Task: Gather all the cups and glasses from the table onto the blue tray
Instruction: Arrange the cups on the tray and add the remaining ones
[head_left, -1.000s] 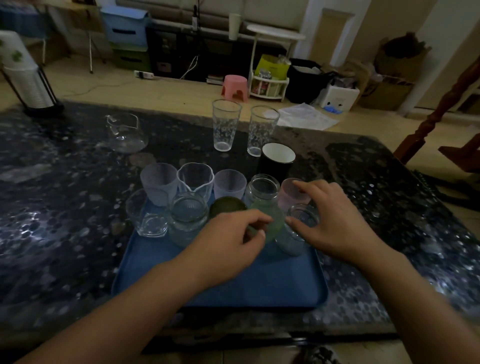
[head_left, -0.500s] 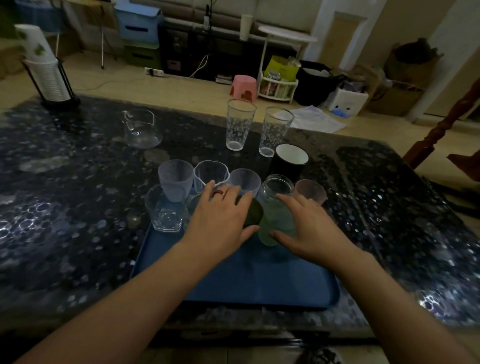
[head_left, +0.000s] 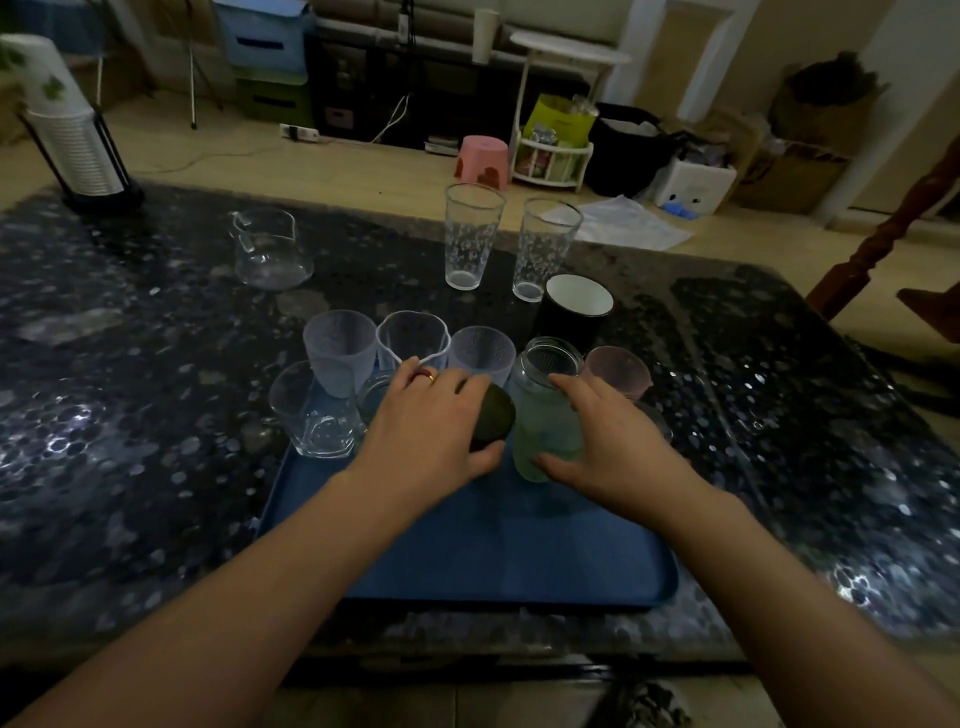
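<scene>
Two hands low over blue tray (head_left: 519, 561), smooth plastic with raised rounded rim, flat on dark speckled stone tabletop (head_left: 130, 415). Left hand (head_left: 431, 436), gold ring on one finger, fingers curled around dark olive round cup (head_left: 493, 418), matte, tilted, over tray's far half. Right hand (head_left: 618, 457), fingers and thumb wrapped around pale green frosted glass jar (head_left: 545, 410), clear threaded neck, upright on tray. No readable writing or brand anywhere.

Along tray's far edge: two frosted lilac tumblers (head_left: 340, 351) (head_left: 483, 353), textured walls; clear cup with wavy petal-shaped rim (head_left: 413, 338) between them; faceted clear glass (head_left: 311, 410) at left corner; pinkish frosted cup (head_left: 618, 369) behind right hand. Whether each of these sits on tray or just off it, cannot tell.

Off tray on tabletop: black cylindrical mug with white interior (head_left: 574, 312); two tall clear tapered glasses with bubble pattern (head_left: 472, 236) (head_left: 548, 249), side by side; clear glass pitcher with handle and spout (head_left: 270, 247), well apart at left. Stack of white ribbed paper cups in black wire holder (head_left: 72, 130) at far left corner.
</scene>
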